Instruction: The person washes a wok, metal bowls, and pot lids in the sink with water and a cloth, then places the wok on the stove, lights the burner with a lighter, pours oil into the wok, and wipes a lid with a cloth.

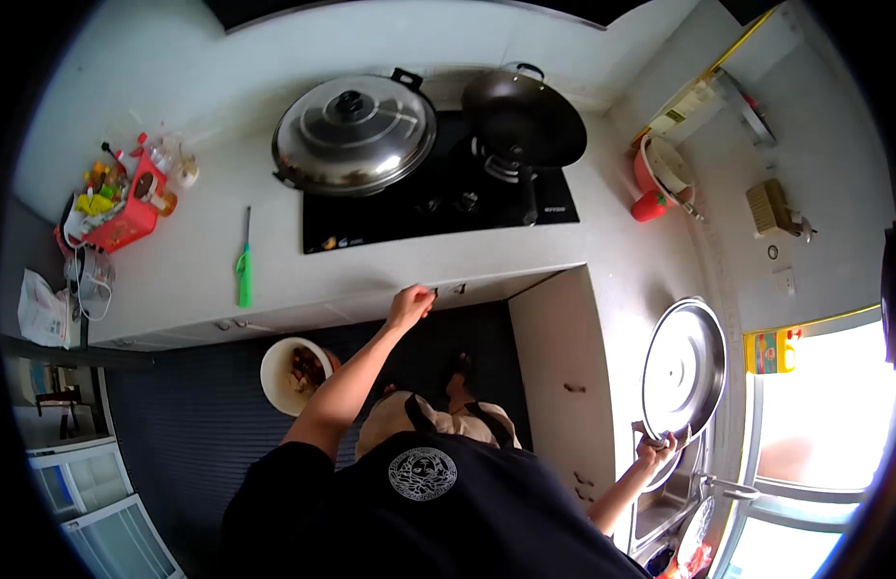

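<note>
My right hand grips the near rim of a round, shiny stainless steel basin, held tilted over the right counter beside the sink. Its thumb and fingers are closed on the edge. My left hand is closed with fingers curled, in front of the cabinet face below the stove; nothing shows in it. Below and left of that arm, a white bucket with dark and pale scraps stands on the floor.
A lidded steel pot and a dark wok sit on the black stove. A green lighter lies left, near a red basket. Bowls and a red object occupy the right corner.
</note>
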`<state>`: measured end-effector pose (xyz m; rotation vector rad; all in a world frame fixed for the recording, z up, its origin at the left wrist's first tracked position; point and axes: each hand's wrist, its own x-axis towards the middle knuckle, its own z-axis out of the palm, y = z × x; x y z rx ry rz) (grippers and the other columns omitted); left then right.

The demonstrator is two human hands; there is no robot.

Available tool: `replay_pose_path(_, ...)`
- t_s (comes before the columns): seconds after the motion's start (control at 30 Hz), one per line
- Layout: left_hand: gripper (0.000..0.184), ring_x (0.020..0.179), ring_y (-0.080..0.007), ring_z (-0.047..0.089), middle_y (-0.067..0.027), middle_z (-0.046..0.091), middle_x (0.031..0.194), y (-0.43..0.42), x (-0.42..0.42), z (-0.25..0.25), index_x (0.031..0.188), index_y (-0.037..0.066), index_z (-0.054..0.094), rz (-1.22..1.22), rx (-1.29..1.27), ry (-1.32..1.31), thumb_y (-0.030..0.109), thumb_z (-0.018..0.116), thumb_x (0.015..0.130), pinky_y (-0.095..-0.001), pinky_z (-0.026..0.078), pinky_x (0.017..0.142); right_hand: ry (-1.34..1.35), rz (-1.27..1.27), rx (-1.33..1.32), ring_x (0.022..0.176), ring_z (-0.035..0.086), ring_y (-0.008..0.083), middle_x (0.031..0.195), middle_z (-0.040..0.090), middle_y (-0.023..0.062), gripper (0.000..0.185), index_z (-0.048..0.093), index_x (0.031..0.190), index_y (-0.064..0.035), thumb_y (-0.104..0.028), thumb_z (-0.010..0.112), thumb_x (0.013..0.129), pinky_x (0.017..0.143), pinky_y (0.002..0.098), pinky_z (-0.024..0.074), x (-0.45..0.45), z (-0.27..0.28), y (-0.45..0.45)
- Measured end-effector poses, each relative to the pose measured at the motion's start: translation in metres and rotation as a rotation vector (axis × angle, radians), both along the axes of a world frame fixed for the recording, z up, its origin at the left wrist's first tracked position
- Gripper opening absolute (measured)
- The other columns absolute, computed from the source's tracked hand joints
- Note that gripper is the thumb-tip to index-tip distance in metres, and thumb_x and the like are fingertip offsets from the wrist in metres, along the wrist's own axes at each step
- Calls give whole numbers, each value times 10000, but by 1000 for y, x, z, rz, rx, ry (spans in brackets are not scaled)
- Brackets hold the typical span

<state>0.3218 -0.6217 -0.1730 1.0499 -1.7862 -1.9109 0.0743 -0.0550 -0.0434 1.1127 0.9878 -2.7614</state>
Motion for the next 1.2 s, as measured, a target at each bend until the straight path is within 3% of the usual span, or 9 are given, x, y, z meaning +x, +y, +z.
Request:
replay_pose_path(0.1,236,612,-246,611,-117,620,687,-30,-101,11,797,10,569,97,-641,-69,243,607,790,-345,478,570,35,-16,-1,913,545,261,1008,578,87,429,549,1035,-46,-49,591,608,787,442,484,-13,16,-37)
replay_pose_path(0.2,301,722,-317,615,-152,627,739,-67,-180,35,776,14,564,142,-692,-363,312,609,781,-410,481,622,27,1,-8,942,535,267,1020,580,76,496,543,1084,-45,-31,593,592,805,460,473,-39,12,-37)
replay_pose_path(0.23,378,745,-329,615,-169,627,760,-78,-200,34,789,16,575,184,-698,-497,394,581,788,-424,490,638,55,71,37,839,604,228,878,637,69,274,606,930,-50,-61,574,658,788,458,489,-38,23,-48)
replay_pose_path(0.37,482,775,-340,617,-170,634,801,-100,-237,32,804,22,607,234,-617,-683,501,564,767,-433,503,650,51,79,47,912,563,251,1012,592,68,499,553,1075,-94,-64,615,580,794,372,494,-66,11,-29)
replay_pose_path(0.73,302,830,-348,606,-207,615,891,-98,-251,37,906,11,580,330,-553,-772,268,597,747,-416,505,693,52,147,165,919,572,272,1036,592,84,455,571,1059,-84,-88,637,608,782,362,493,-125,12,-19)
replay_pose_path(0.93,279,727,-357,599,-195,602,855,-97,-228,11,897,-4,552,212,-1108,-585,221,624,748,-422,497,624,73,175,154,941,565,279,1057,581,99,485,556,1084,-85,-88,629,604,805,386,490,-129,22,-26)
replay_pose_path(1.03,361,756,-317,601,-185,593,915,-77,-215,10,952,2,555,178,-662,-391,316,617,785,-408,490,637,80,158,138,953,565,281,1076,576,97,522,538,1118,-99,-87,612,602,811,407,492,-131,16,-24)
replay_pose_path(1.1,444,807,-260,597,-177,583,972,-56,-212,29,1001,4,557,177,394,-25,399,600,802,-374,492,672,46,136,110,963,571,276,1093,577,81,560,519,1156,-128,-83,589,601,808,437,499,-134,7,-18)
replay_pose_path(1.2,487,799,-200,583,-128,592,906,-22,-226,113,1015,-3,542,87,804,403,441,562,816,-322,493,679,8,101,116,976,561,277,1103,569,88,557,514,1157,-126,-91,592,606,818,446,487,-143,-8,-9)
